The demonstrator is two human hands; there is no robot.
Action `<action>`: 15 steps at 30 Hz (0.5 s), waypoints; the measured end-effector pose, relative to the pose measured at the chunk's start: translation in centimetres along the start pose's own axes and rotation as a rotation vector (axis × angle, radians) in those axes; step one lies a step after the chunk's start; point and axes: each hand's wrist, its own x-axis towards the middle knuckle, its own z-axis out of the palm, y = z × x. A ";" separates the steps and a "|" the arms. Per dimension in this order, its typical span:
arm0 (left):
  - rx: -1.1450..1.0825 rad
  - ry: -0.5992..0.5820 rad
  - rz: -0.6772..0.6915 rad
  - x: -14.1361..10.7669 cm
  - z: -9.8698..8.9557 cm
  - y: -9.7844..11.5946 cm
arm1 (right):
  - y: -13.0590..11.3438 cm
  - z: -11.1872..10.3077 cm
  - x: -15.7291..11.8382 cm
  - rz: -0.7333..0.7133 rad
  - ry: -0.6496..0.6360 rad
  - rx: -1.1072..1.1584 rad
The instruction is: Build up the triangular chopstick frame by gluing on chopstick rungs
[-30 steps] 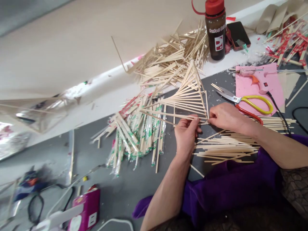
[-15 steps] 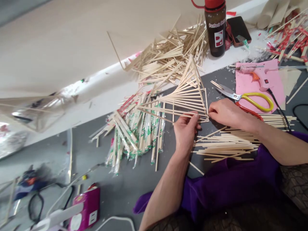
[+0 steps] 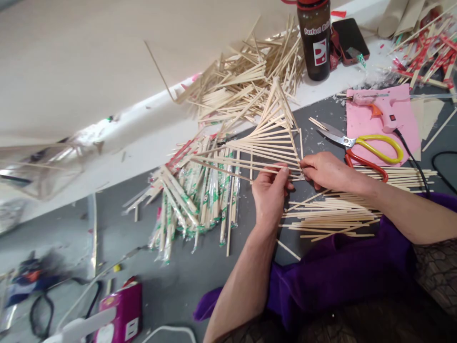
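A fan-like frame of pale wooden chopsticks (image 3: 273, 141), stacked in a twist that narrows at the top, stands on the grey table. My left hand (image 3: 270, 193) pinches its lower chopsticks between thumb and fingers near the front corner. At that same corner, my right hand (image 3: 323, 170) has its fingers closed against the stick ends; the fingertips partly hide what they grip. Loose bare chopsticks (image 3: 328, 214) lie under and beside my right forearm. Scissors (image 3: 352, 141) with one yellow and one red handle rest just beyond my right hand.
A pink glue gun (image 3: 385, 107) lies on a pink sheet at right, its cord trailing forward. Behind stand a dark bottle (image 3: 316, 43) and a phone (image 3: 352, 40). Wrapped chopsticks (image 3: 200, 190) lie left, with a big loose pile (image 3: 246, 71) behind. A magenta box (image 3: 123, 309) sits front left.
The view has shifted slightly, so most things appear a little further left. My right fingers have closed in on the frame's front corner; my left hand keeps its pinch.
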 end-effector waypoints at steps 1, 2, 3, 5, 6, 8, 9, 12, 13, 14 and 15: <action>0.000 0.000 0.000 0.0 0.0 0.0 | 0.1 0.1 0.0 -0.002 -0.004 0.026; 0.000 0.001 0.001 0.1 0.0 0.0 | 0.2 0.1 0.1 -0.001 -0.010 0.049; 0.001 0.001 0.003 0.1 0.0 0.0 | 0.3 0.2 0.1 0.001 -0.017 0.066; 0.008 -0.002 0.002 0.1 0.0 0.0 | 0.4 0.3 0.1 0.004 -0.026 0.096; 0.013 -0.004 -0.002 0.1 0.0 0.0 | 0.4 0.4 0.1 0.011 -0.029 0.116; 0.021 -0.005 -0.005 0.1 0.0 0.1 | 0.3 0.5 0.1 0.040 -0.038 0.179; 0.022 -0.004 -0.003 0.1 0.1 0.1 | 0.3 0.5 0.0 0.060 -0.045 0.218; 0.026 0.003 0.010 0.2 0.1 0.2 | 0.0 0.7 -0.1 0.118 -0.079 0.303; 0.030 0.004 0.014 0.2 0.1 0.2 | 0.0 0.7 -0.1 0.126 -0.087 0.316; 0.035 0.004 0.016 0.3 0.1 0.2 | 0.0 0.8 -0.1 0.127 -0.091 0.323; 0.040 0.002 0.018 0.3 0.1 0.2 | 0.0 0.8 -0.1 0.126 -0.092 0.326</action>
